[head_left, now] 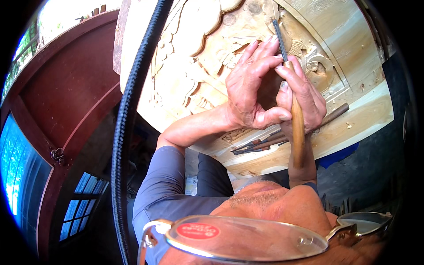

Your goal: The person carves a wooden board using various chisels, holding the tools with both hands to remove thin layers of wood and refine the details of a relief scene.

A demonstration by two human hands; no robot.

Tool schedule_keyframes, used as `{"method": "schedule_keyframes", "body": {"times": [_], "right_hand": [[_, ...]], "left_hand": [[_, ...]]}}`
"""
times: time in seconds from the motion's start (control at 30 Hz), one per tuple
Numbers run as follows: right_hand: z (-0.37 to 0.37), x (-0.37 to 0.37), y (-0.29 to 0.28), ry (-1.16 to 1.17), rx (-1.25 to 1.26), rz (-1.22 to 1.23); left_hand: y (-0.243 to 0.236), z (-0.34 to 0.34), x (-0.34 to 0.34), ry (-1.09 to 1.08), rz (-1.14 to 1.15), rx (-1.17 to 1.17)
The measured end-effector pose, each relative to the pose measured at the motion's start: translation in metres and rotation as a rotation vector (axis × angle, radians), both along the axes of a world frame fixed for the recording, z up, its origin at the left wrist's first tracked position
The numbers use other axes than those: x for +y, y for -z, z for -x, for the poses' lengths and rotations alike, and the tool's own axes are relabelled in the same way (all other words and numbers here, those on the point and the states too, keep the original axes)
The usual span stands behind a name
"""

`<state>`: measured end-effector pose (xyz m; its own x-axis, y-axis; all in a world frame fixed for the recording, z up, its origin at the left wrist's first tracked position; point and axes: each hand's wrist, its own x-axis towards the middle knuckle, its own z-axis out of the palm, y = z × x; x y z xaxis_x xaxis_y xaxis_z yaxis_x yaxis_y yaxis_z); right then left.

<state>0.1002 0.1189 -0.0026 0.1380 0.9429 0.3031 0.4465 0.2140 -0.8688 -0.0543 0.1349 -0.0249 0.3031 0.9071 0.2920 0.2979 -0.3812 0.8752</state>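
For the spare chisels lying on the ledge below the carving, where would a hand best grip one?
Probably by the wooden handle end of a spare chisel, coming from above. They lie flat on the ledge, metal ends pointing left, partly hidden behind the left hand and right hand, which hold the working chisel.

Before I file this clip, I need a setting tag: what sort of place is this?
Likely a woodcarving workshop: both hands steer a wooden-handled chisel on a pale carved wood panel, with spare carving tools on its ledge, beside a red wooden door.
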Motion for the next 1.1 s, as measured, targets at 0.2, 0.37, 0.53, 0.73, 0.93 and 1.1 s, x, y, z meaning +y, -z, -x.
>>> {"method": "schedule_keyframes", "body": {"times": [0.2, 0.37, 0.53, 0.73, 0.93, 1.1], "right_hand": [[0.004, 0.003, -0.011, 0.001, -0.021, 0.042], [0.008, 0.006, -0.018, 0.003, -0.026, 0.061], [0.006, 0.004, -0.010, -0.016, -0.046, 0.030], [0.013, 0.005, -0.012, 0.019, -0.048, 0.042], [0.017, 0.005, -0.006, 0.040, -0.062, 0.016], [0.021, 0.008, -0.006, 0.060, -0.051, 0.016]], "left_hand": [[0.003, -0.003, -0.004, -0.030, 0.015, -0.069], [0.006, -0.001, -0.004, -0.022, 0.018, -0.103], [0.007, 0.000, -0.004, 0.002, 0.035, -0.073], [0.008, 0.000, -0.006, 0.003, 0.053, -0.107], [0.005, 0.000, -0.005, -0.001, 0.091, -0.099], [0.007, -0.002, -0.005, -0.031, 0.075, -0.102]]}}
